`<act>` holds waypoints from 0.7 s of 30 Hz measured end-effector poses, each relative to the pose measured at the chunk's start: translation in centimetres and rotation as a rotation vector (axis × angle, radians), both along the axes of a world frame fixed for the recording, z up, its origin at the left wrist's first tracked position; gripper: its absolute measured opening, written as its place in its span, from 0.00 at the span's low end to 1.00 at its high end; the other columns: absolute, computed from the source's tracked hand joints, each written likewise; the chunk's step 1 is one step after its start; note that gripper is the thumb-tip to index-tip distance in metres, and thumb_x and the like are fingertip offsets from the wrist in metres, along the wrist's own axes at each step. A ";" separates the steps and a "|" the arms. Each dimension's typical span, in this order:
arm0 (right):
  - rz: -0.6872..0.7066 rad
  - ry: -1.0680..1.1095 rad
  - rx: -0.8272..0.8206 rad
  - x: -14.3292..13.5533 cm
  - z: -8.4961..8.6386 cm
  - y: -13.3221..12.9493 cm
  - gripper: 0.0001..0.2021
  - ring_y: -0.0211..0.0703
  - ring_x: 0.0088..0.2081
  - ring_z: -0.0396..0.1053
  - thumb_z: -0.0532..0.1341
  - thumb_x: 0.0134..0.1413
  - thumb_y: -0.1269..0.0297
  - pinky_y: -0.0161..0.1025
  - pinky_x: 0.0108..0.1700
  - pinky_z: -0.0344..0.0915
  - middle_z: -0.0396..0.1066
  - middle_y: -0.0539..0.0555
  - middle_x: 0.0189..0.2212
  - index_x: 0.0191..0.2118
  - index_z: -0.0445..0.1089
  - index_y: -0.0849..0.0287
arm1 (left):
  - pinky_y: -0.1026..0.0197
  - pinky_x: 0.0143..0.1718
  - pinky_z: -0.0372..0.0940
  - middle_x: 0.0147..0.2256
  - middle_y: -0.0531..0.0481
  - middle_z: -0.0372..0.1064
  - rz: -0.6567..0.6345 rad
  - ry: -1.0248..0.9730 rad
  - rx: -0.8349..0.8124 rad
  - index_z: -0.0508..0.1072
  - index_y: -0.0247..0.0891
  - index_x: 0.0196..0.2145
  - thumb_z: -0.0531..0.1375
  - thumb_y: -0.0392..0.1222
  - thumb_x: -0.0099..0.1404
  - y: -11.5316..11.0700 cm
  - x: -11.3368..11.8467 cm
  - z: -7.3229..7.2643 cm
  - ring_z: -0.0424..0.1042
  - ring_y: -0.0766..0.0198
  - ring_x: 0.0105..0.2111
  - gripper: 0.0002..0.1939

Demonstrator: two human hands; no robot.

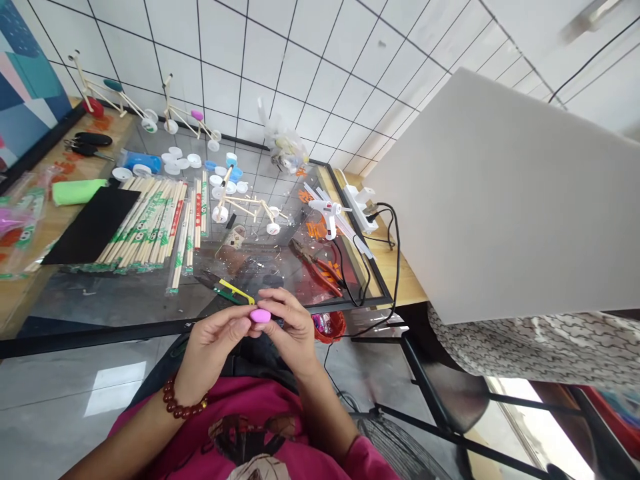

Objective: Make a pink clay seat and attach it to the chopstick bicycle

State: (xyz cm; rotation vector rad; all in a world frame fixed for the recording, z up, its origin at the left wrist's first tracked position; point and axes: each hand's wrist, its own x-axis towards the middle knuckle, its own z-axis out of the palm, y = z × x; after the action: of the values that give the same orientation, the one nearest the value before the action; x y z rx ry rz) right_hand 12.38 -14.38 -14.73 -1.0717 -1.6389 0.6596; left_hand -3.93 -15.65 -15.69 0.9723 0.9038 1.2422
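Observation:
Both hands meet in front of my body at the table's near edge, around a small pink oval lump of soft clay (pixel 261 316). My left hand (pixel 217 337) pinches it from the left with thumb and fingertips. From the other side my right hand (pixel 291 330) closes thumb and fingers on it. Just beyond the fingers lie yellow-and-green thread snips (pixel 227 291). A small bicycle model (pixel 250 205) made of sticks and white bottle caps stands farther back, with no seat visible on it.
Wrapped chopsticks (pixel 145 223), a black sheet (pixel 93 227) and bottle caps (pixel 175 160) cover the left side. At right lie red-handled pliers (pixel 317 267), a white glue gun (pixel 327 212) and a power strip (pixel 361 207) with cables. Two more bicycle models (pixel 187 117) stand at the back.

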 end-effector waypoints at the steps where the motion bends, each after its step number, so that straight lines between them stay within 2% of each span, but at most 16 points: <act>1: -0.005 -0.028 0.020 0.0 0.0 0.0 0.10 0.42 0.46 0.77 0.67 0.59 0.58 0.50 0.63 0.59 0.78 0.53 0.48 0.46 0.78 0.46 | 0.58 0.38 0.77 0.38 0.43 0.81 -0.024 -0.036 -0.040 0.82 0.39 0.44 0.65 0.48 0.64 0.0 0.1 0.0 0.79 0.60 0.33 0.14; 5: 0.002 -0.172 0.083 0.2 0.2 -0.1 0.10 0.39 0.42 0.77 0.64 0.62 0.62 0.51 0.65 0.54 0.77 0.52 0.51 0.47 0.77 0.45 | 0.62 0.38 0.75 0.35 0.47 0.81 -0.025 0.009 -0.049 0.83 0.39 0.39 0.68 0.46 0.61 0.2 0.4 0.5 0.77 0.63 0.33 0.11; 9: 0.012 -0.233 0.113 0.3 0.4 -0.2 0.14 0.43 0.48 0.76 0.64 0.61 0.61 0.52 0.65 0.55 0.76 0.54 0.52 0.53 0.74 0.46 | 0.62 0.41 0.74 0.35 0.48 0.80 0.025 0.115 0.032 0.83 0.40 0.36 0.69 0.43 0.60 0.4 0.5 0.8 0.77 0.62 0.35 0.07; 14: 0.030 -0.297 0.132 0.4 0.8 -0.3 0.10 0.40 0.44 0.76 0.62 0.63 0.63 0.52 0.67 0.51 0.75 0.52 0.53 0.48 0.76 0.45 | 0.61 0.41 0.75 0.36 0.47 0.80 0.015 0.141 0.065 0.83 0.40 0.37 0.69 0.43 0.59 0.5 0.5 1.1 0.78 0.60 0.37 0.08; 21: 0.064 -0.341 0.165 0.5 1.2 -0.5 0.13 0.40 0.48 0.75 0.62 0.63 0.65 0.53 0.68 0.47 0.74 0.52 0.52 0.51 0.73 0.45 | 0.64 0.38 0.74 0.36 0.46 0.80 0.002 0.163 0.066 0.83 0.40 0.34 0.69 0.42 0.58 0.6 0.6 1.5 0.78 0.61 0.36 0.06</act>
State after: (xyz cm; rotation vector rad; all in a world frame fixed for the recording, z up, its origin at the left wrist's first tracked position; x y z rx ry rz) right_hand 12.91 -14.86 -13.54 -1.0557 -1.9902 0.3867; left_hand -3.37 -15.08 -14.16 1.1379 0.9953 1.2133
